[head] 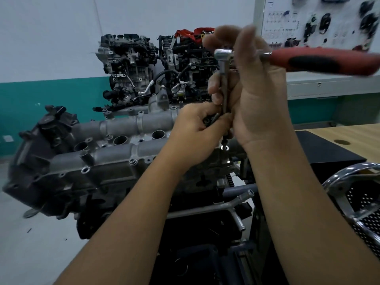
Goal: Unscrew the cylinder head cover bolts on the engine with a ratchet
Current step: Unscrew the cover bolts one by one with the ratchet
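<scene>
Workshop floor (41, 233) under engine (86, 165)

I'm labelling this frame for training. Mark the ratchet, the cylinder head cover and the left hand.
ratchet (320, 61): head view, on the red and black handle grip.
cylinder head cover (115, 159): head view, on the near grey ridge of the casting.
left hand (197, 130): head view, on the back of the hand.

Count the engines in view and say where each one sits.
3. The nearest engine lies under the hands, its cylinder head cover facing up. Two more stand against the back wall: one on the left, one to its right, partly hidden by the hands.
</scene>
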Demonstrator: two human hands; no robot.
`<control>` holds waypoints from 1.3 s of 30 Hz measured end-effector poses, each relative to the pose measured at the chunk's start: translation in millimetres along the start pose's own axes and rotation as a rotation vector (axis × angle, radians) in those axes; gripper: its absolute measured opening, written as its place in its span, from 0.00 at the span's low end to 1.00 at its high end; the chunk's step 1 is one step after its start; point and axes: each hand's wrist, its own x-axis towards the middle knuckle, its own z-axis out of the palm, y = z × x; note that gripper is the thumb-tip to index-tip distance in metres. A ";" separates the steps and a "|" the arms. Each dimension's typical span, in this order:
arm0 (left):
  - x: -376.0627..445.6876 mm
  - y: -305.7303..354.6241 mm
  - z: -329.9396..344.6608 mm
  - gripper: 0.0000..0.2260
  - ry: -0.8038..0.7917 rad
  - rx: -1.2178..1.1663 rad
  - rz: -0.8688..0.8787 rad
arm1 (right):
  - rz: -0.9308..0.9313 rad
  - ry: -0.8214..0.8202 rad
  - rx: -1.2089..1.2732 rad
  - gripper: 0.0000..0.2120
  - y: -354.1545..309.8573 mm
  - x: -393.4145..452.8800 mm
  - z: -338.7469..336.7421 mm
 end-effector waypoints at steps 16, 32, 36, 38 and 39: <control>-0.2 1.4 1.1 0.11 0.002 0.069 0.037 | 0.183 0.082 0.083 0.15 -2.8 2.1 -14.8; -1.8 3.1 4.7 0.05 0.009 0.067 0.032 | 0.030 0.081 0.087 0.14 -3.1 4.9 -14.5; -2.6 2.9 3.2 0.03 0.006 0.052 0.052 | 0.137 0.094 0.161 0.16 -4.0 3.9 -17.8; -2.5 1.1 2.0 0.04 0.003 0.043 0.037 | -0.013 0.035 0.010 0.05 -5.1 3.5 -18.2; -2.4 0.8 2.1 0.06 0.005 0.048 0.031 | -0.083 -0.001 -0.066 0.05 -6.2 3.8 -17.7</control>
